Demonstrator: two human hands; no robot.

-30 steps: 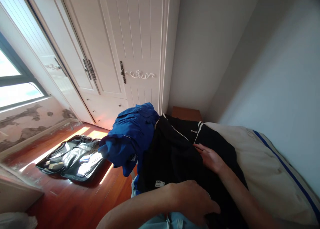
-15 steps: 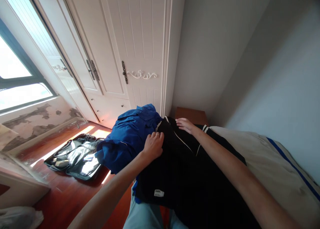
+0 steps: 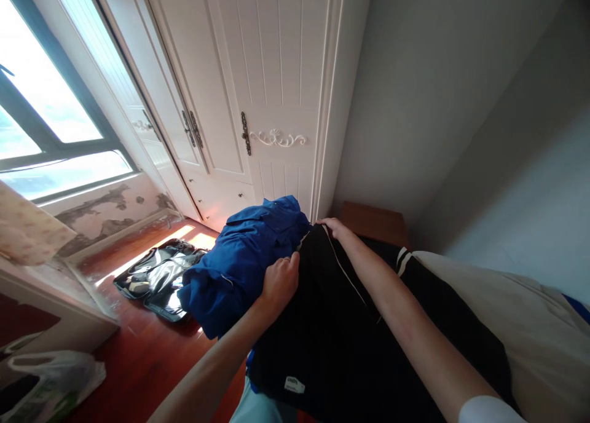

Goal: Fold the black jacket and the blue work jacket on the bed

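Observation:
A black garment with white piping (image 3: 332,324) is spread in front of me, a small white label near its lower edge and a white-striped cuff or sleeve at its right. My left hand (image 3: 281,280), a ring on one finger, is closed on the garment's left edge. At its far edge, my right hand (image 3: 332,227) pinches the cloth by the white piping. A bunched blue garment (image 3: 249,251) lies against the black one, just left of my left hand. Some of the black cloth is hidden under my right forearm.
An open black suitcase (image 3: 159,278) lies on the red wooden floor (image 3: 138,343). White wardrobe doors (image 3: 276,54) stand ahead. A brown bedside cabinet (image 3: 375,222) is beyond the garments, a bed with a beige cover (image 3: 465,275) to the right. A plastic bag (image 3: 59,380) sits at lower left.
My right hand has shifted left along the far edge and gone from lying flat to pinching the cloth. My left hand has tightened on its edge. The view has turned left.

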